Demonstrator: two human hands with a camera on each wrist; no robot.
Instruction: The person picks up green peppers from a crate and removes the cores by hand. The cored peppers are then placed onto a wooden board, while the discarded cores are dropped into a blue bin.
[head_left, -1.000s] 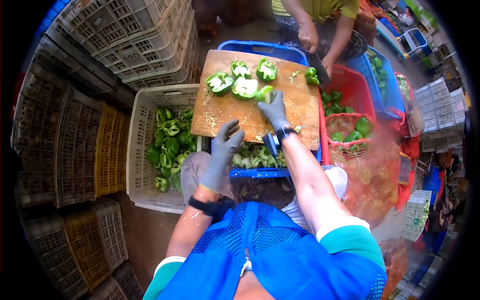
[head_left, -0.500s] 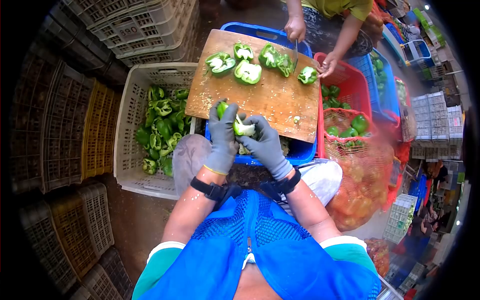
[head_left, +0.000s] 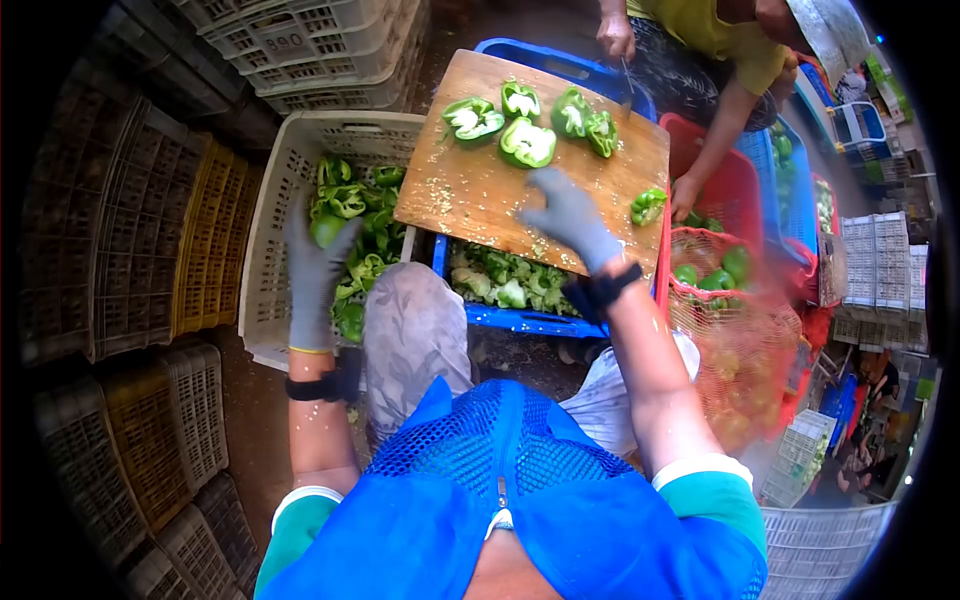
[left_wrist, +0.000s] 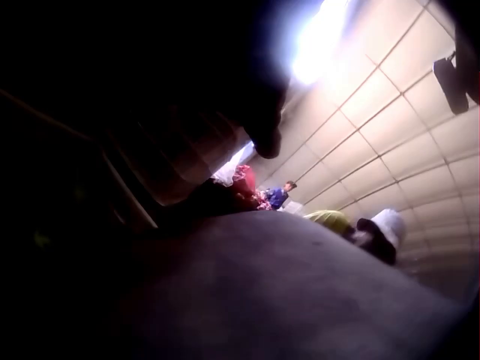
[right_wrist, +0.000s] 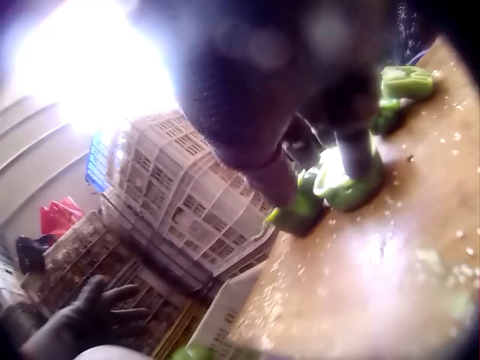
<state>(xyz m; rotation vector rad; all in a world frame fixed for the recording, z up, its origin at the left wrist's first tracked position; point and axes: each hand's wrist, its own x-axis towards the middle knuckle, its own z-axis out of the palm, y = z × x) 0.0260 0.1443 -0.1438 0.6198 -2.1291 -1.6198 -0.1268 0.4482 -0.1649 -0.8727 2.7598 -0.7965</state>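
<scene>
My gloved left hand (head_left: 318,275) is over the white crate (head_left: 262,215), fingers spread, beside a green pepper piece (head_left: 326,230); the right wrist view also shows this hand (right_wrist: 94,322). The left wrist view is mostly dark. Slightly blurred, my gloved right hand (head_left: 575,215) reaches over the wooden board (head_left: 470,205), fingers extended toward a halved pepper (head_left: 528,143). In the right wrist view its fingers (right_wrist: 356,154) overlap a cut pepper (right_wrist: 349,187); contact is unclear. More cut peppers (head_left: 473,118) lie at the board's far side, and one piece (head_left: 648,206) near its right edge.
Across the board, another person's hand (head_left: 617,38) holds a knife (head_left: 627,85); their other hand (head_left: 685,196) is at the red crate (head_left: 735,190). A blue crate (head_left: 520,320) with pepper scraps stands under the board. Stacked crates (head_left: 320,50) rise at the left.
My hands have parted from the pepper they held together. The left moved left over the white crate, the right forward over the board. The other person's free hand moved from the board toward the red crate.
</scene>
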